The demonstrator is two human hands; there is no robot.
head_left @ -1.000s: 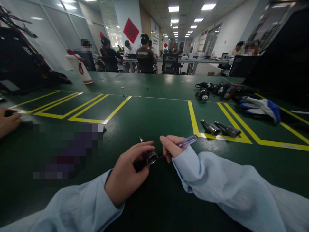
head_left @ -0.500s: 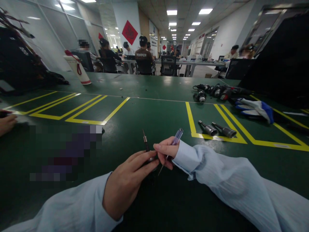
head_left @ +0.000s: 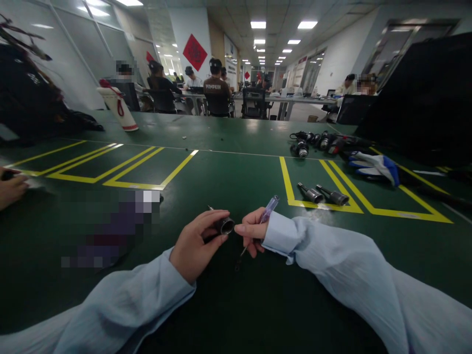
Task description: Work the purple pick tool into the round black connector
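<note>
My left hand pinches a dark metal hole saw between thumb and fingers. Its hollow cup faces me, and the thin tip of its shank pokes out beyond the fingers. Just right of it, my right hand is closed around a screwdriver with a clear purplish handle; the thin blade points down and left. The right thumb and forefinger come close to the cup's rim, and whether they touch it I cannot tell. A small dark piece shows near the blade's tip, too dim to name.
Two more hole saws lie inside a yellow tape outline at right. Behind them are dark power tools and a blue-white glove. A cup stands far left. Another person's hand is at the left edge.
My left hand has drawn slightly left and turned the hole saw, so the cup's opening now faces me instead of the shank standing up. The right hand keeps the screwdriver, nearly still.
</note>
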